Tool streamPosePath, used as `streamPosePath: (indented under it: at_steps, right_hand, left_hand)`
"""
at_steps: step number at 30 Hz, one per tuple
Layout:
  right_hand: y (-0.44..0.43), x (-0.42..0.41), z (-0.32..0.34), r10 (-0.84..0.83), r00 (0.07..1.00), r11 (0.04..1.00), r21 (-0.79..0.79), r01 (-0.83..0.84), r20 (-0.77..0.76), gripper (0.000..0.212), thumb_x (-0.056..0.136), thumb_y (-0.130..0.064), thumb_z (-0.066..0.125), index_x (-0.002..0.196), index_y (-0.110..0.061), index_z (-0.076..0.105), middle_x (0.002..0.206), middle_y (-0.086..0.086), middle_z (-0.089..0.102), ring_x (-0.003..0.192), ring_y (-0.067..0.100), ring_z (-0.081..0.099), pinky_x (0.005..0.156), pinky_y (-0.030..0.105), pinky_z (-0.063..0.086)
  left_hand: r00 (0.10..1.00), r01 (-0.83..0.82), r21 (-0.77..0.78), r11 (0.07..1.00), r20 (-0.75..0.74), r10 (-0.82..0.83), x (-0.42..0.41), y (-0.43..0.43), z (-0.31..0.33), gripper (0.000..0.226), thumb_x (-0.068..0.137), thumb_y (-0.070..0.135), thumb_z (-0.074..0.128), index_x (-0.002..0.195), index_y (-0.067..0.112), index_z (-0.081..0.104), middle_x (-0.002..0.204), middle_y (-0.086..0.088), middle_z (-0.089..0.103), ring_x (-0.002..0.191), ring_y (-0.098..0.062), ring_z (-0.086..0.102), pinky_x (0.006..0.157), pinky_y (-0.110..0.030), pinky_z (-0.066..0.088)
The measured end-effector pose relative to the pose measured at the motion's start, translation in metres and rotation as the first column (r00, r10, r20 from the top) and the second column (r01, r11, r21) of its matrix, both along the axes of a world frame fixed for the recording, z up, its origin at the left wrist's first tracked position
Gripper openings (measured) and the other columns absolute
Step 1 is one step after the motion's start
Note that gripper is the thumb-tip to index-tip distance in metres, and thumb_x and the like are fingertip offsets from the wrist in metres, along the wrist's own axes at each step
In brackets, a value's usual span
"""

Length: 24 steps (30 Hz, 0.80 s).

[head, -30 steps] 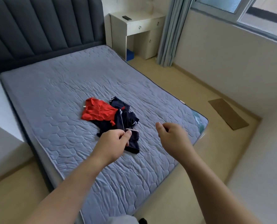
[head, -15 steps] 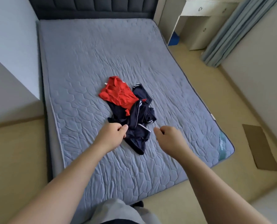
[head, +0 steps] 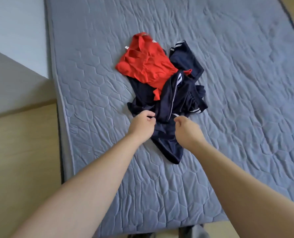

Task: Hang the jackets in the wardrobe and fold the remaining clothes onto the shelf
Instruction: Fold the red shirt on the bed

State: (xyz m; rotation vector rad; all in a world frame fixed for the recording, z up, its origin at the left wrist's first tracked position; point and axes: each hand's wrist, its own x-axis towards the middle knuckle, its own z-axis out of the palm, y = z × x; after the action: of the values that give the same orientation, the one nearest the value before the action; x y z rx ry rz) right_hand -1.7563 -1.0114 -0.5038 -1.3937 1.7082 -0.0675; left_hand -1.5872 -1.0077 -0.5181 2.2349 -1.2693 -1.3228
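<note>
Crumpled heap on the bed [head: 245, 83]. A red garment [head: 142, 66] lies at the far side, overlapping navy garments [head: 175, 98] with white stripes and thin white piping. The shiny navy cloth trails toward the bed's near edge. A white tag [head: 126, 47] at the red garment's edge is too small to read. The left hand [head: 142, 124], fingers curled, pinches a near fold of navy cloth. The right hand [head: 186, 128], fingers curled, is just beside it over the same cloth; whether it has hold cannot be told.

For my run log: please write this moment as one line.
place: mattress | left hand: curled at navy clothes edge, grip unclear | right hand: curled over them, grip unclear | red garment: in same pile
</note>
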Motion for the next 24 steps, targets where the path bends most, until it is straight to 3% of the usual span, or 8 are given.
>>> streamPosePath:
  at_steps: [2, 5, 8, 10, 14, 18, 22, 24]
  right_hand:
    - [-0.005, -0.012, -0.051, -0.028, 1.000, 1.000, 0.014, 0.028, 0.006, 0.030, 0.101, -0.008, 0.037, 0.122, -0.004, 0.059, 0.100, 0.014, 0.069, 0.091, 0.036, 0.065, 0.071, 0.042, 0.052]
    - [-0.003, -0.029, -0.111, 0.004, 1.000, 0.998, 0.063, -0.004, -0.014, 0.024, 0.101, -0.011, 0.034, 0.101, -0.014, 0.057, 0.083, 0.002, 0.058, 0.082, 0.031, 0.056, 0.064, 0.037, 0.044]
    - [-0.003, -0.039, -0.147, -0.019, 0.999, 0.995, 0.099, 0.015, 0.035, 0.027, 0.100, -0.013, 0.032, 0.076, -0.023, 0.039, 0.070, -0.005, 0.043, 0.068, 0.023, 0.044, 0.054, 0.032, 0.032]
    - [-0.003, -0.044, -0.158, -0.084, 0.993, 0.992, 0.101, 0.075, 0.085, 0.024, 0.102, -0.018, 0.032, 0.083, -0.023, 0.046, 0.072, -0.006, 0.050, 0.066, 0.020, 0.048, 0.053, 0.031, 0.034]
    - [0.004, -0.052, -0.164, -0.153, 0.974, 0.984, 0.118, 0.134, 0.169, 0.022, 0.106, -0.032, 0.031, 0.099, -0.026, 0.051, 0.077, -0.009, 0.056, 0.067, 0.011, 0.051, 0.058, 0.032, 0.037]
    - [0.013, -0.053, -0.142, -0.144, 0.975, 0.980, 0.163, 0.117, 0.169, 0.024, 0.106, -0.031, 0.033, 0.113, -0.021, 0.054, 0.085, -0.006, 0.060, 0.077, 0.016, 0.056, 0.064, 0.032, 0.039]
    - [0.027, -0.048, -0.076, -0.064, 0.983, 0.982, 0.186, 0.032, 0.169, 0.039, 0.106, -0.032, 0.039, 0.141, -0.017, 0.048, 0.120, 0.003, 0.066, 0.106, 0.024, 0.061, 0.088, 0.034, 0.048]
    - [0.029, -0.041, -0.034, -0.004, 0.984, 0.987, 0.158, -0.024, 0.180, 0.044, 0.106, -0.032, 0.041, 0.146, -0.016, 0.043, 0.133, 0.006, 0.061, 0.117, 0.026, 0.059, 0.097, 0.038, 0.048]
  left_hand:
    - [0.999, 0.043, -0.009, 0.999, -0.008, -0.043, -0.015, -0.029, -0.050, 0.035, 0.098, 0.019, 0.050, 0.131, 0.023, 0.060, 0.101, 0.007, 0.070, 0.064, -0.012, 0.071, 0.059, -0.018, 0.053]
    - [0.990, 0.104, -0.035, 0.994, 0.099, -0.101, -0.031, -0.069, -0.110, 0.049, 0.098, 0.022, 0.051, 0.146, 0.028, 0.048, 0.140, -0.005, 0.057, 0.099, -0.027, 0.072, 0.094, -0.037, 0.055]
    - [0.990, 0.052, -0.047, 0.998, 0.136, -0.045, -0.038, -0.102, -0.149, 0.060, 0.092, 0.015, 0.055, 0.149, 0.031, 0.044, 0.151, -0.005, 0.039, 0.105, -0.031, 0.068, 0.098, -0.045, 0.054]
    - [0.996, -0.075, -0.004, 0.997, 0.054, 0.075, -0.041, -0.116, -0.166, 0.059, 0.092, 0.011, 0.055, 0.144, 0.037, 0.048, 0.139, -0.002, 0.045, 0.092, -0.027, 0.069, 0.080, -0.034, 0.060]
    - [0.951, -0.285, 0.074, 0.956, -0.104, 0.292, -0.050, -0.125, -0.177, 0.028, 0.101, 0.005, 0.047, 0.102, 0.033, 0.048, 0.084, 0.005, 0.059, 0.063, -0.012, 0.059, 0.041, -0.013, 0.039]
    - [0.896, -0.425, -0.075, 0.902, -0.180, 0.407, -0.051, -0.107, -0.144, 0.026, 0.087, -0.003, 0.061, 0.086, 0.023, 0.062, 0.080, -0.002, 0.064, 0.067, -0.015, 0.059, 0.053, -0.018, 0.044]
    - [0.866, -0.445, -0.172, 0.879, -0.331, 0.374, -0.047, -0.059, -0.059, 0.039, 0.079, 0.001, 0.072, 0.112, 0.020, 0.073, 0.107, 0.000, 0.073, 0.094, -0.013, 0.070, 0.089, -0.024, 0.054]
    - [0.818, -0.505, -0.229, 0.832, -0.435, 0.377, -0.035, -0.043, 0.003, 0.038, 0.076, -0.001, 0.073, 0.109, 0.019, 0.074, 0.099, 0.000, 0.076, 0.090, -0.013, 0.071, 0.090, -0.028, 0.055]
